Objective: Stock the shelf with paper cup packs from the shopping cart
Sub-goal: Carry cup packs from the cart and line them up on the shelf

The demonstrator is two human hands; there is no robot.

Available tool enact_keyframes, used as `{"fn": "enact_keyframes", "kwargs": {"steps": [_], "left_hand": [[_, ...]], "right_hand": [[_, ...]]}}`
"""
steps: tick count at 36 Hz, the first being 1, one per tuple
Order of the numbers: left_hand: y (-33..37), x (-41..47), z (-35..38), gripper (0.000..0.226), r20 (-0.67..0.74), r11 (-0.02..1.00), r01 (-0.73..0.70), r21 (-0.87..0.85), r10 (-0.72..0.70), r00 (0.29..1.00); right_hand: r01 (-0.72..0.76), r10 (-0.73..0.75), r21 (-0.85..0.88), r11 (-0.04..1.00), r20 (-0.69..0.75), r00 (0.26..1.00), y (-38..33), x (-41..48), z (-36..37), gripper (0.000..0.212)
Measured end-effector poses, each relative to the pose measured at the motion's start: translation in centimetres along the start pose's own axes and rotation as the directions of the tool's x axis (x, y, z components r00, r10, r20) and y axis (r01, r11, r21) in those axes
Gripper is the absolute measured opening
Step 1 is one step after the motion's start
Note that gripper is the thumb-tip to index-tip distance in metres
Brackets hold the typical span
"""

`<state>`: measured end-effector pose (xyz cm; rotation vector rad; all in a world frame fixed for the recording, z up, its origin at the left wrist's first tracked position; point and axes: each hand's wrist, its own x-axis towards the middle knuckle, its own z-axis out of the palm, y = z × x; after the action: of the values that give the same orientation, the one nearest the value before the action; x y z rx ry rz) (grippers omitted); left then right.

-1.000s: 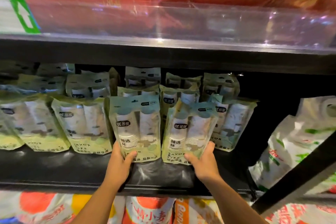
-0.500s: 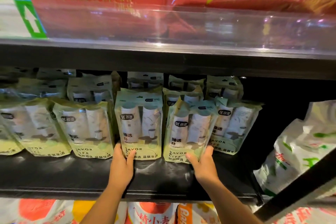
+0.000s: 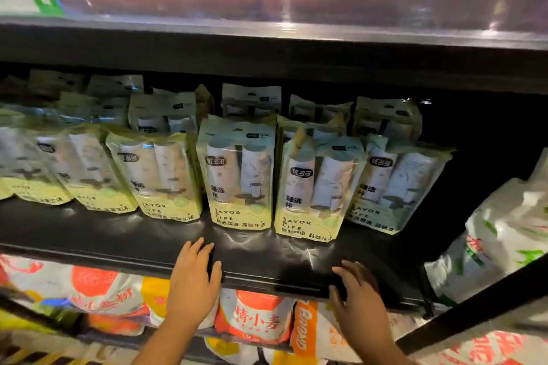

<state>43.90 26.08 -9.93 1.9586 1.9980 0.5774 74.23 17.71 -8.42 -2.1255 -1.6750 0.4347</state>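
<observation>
Paper cup packs (image 3: 166,175) stand upright in rows on the black shelf (image 3: 89,234), labels facing out. The two nearest, centre pack (image 3: 240,175) & right pack (image 3: 311,190), sit just back from the shelf lip. The right pack leans a bit and stands slightly fwd of its neighbour. Cart not in view.

Left hand (image 3: 192,278) lies over the shelf's front edge, fingers straight, grip slack & empty. Right hand (image 3: 358,299) is at the lip further right, fingers spread, grip holding nothing. Neither touches a pack.

Step in hand, as I read it: placement done, hands coming off, next pack to fetch. To do it well, pull the hands straight back & low so they don't clip the soft pkg bottoms, b/c these look light and tippy. Check the faces line up w/ the row. If the leaning one needs squaring, nudge it w/ flat fingers at the base, not the top. The dark gap beside the white bag (image 3: 504,246) looks like room for more.

Vs 0.5 s ago: both hands were at the bases of those two packs, fingers on the lower edges. Now they've dropped back to the lip, off the packs, which stand alone in approx the same spots. View has tilted down, so more of the orange bags (image 3: 258,323) below shows.
</observation>
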Motion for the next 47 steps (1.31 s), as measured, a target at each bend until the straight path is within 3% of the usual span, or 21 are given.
{"fn": "enact_keyframes", "kwargs": {"steps": [2,7,12,17,24,33,39,44,47], "left_hand": [[-0.7,-1.6,0.2,0.070,-0.023,0.997,-0.023,0.079,0.025,0.999],[-2.2,-5.4,0.3,0.056,0.019,0.990,-0.021,0.139,0.018,1.000],[-3.8,-9.0,-0.4,0.054,0.033,0.988,0.018,0.153,-0.024,0.999],[-5.9,-12.2,-3.2,0.056,0.029,0.973,0.225,0.056,-0.227,0.973],[-10.6,-16.4,-8.6,0.054,-0.002,0.875,0.480,0.065,-0.481,0.877],[-17.6,-22.9,-13.0,0.053,-0.051,0.726,0.688,0.002,-0.687,0.725],[-24.5,-25.7,-16.5,0.057,-0.056,0.666,0.745,-0.024,-0.745,0.664],[-31.2,-27.0,-20.9,0.059,-0.099,0.655,0.755,-0.002,-0.752,0.652],[-35.3,-27.8,-23.3,0.060,-0.124,0.656,0.755,-0.008,-0.749,0.650]], "right_hand": [[0.043,-0.042,-0.097,0.994,0.012,0.999,0.5,-1.1,0.9,0.049],[0.247,-0.252,-0.223,0.943,0.005,0.968,-0.3,-3.3,3.1,0.065],[0.438,-0.437,-0.200,0.876,0.055,0.898,-2.8,-5.0,4.3,0.041],[0.567,-0.555,-0.140,0.812,0.117,0.823,-5.8,-4.9,5.9,0.035],[0.631,-0.562,-0.178,0.755,0.318,0.763,-11.5,-4.5,8.0,0.056],[0.695,-0.596,-0.138,0.706,0.413,0.688,-19.8,-6.1,13.5,0.055],[0.722,-0.629,-0.072,0.688,0.437,0.643,-27.3,-8.8,18.1,0.062],[0.737,-0.575,-0.132,0.663,0.541,0.614,-35.4,-12.2,19.7,0.071],[0.764,-0.618,-0.117,0.634,0.518,0.592,-39.9,-13.6,21.2,0.077]]}}
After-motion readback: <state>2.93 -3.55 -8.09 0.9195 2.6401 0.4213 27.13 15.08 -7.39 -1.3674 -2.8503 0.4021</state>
